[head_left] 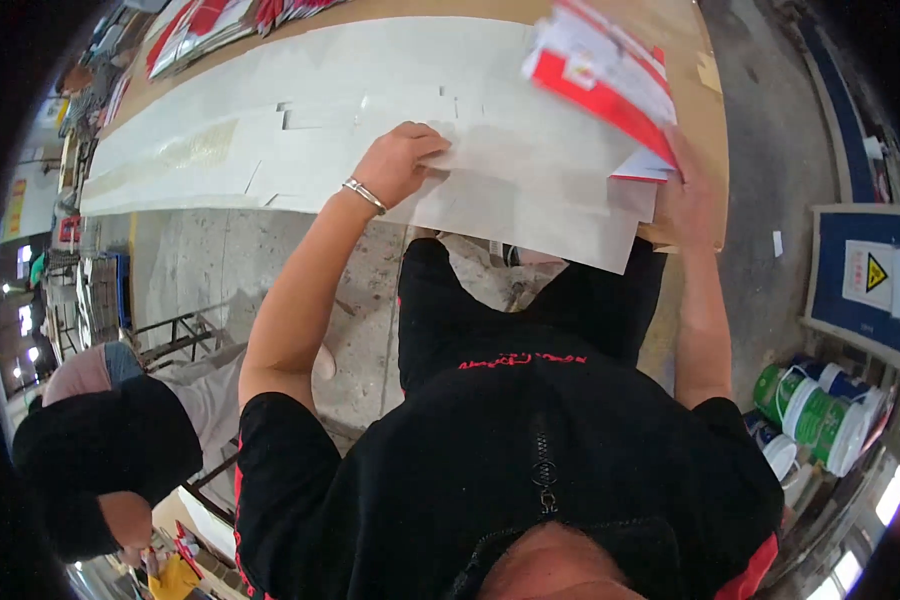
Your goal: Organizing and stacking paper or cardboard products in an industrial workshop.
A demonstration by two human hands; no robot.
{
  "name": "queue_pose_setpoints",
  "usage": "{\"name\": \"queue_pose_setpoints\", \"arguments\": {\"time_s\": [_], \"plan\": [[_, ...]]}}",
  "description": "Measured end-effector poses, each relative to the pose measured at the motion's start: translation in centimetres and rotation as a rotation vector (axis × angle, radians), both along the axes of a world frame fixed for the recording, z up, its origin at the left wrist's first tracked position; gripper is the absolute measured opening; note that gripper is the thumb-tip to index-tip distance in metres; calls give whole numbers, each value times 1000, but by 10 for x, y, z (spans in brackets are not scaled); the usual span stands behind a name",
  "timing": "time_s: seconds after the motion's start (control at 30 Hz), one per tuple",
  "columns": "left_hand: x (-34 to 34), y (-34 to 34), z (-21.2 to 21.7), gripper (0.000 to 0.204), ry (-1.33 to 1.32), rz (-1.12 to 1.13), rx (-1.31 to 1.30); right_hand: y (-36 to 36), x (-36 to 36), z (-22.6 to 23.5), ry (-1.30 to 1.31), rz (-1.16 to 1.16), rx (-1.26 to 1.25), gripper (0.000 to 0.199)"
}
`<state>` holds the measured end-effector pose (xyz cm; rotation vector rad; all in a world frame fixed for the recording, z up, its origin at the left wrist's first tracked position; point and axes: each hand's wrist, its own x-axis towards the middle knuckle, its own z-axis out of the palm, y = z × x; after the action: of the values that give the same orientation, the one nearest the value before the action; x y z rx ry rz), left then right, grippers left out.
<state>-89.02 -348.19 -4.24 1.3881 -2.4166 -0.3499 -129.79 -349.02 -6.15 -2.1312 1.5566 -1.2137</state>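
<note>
A long white sheet (530, 170) with small cut slots covers the tabletop before me, and its near right corner hangs past the edge. My left hand (400, 163), a metal bangle at its wrist, rests on this sheet with bent fingers; a gap shows between fingers and thumb, and nothing is visible in them. At the table's right end my right hand (692, 195) grips the edge of a red-and-white printed folded paper piece (600, 85). That piece is lifted at a tilt and slightly blurred. The hand's fingertips are partly hidden behind it.
Stacked red-and-white flat pieces (205, 30) lie at the table's far left. Brown board (705, 120) shows along its right end. At left, a person in a black cap (110, 440) bends over. Paint buckets (815, 420) and a blue panel (860, 280) stand at right.
</note>
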Motion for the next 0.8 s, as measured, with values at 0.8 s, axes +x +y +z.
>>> {"name": "queue_pose_setpoints", "arguments": {"time_s": [0.8], "plan": [[-44,-12,-61,80,-232,181,-33,14,100,-10,701,375,135,70]]}}
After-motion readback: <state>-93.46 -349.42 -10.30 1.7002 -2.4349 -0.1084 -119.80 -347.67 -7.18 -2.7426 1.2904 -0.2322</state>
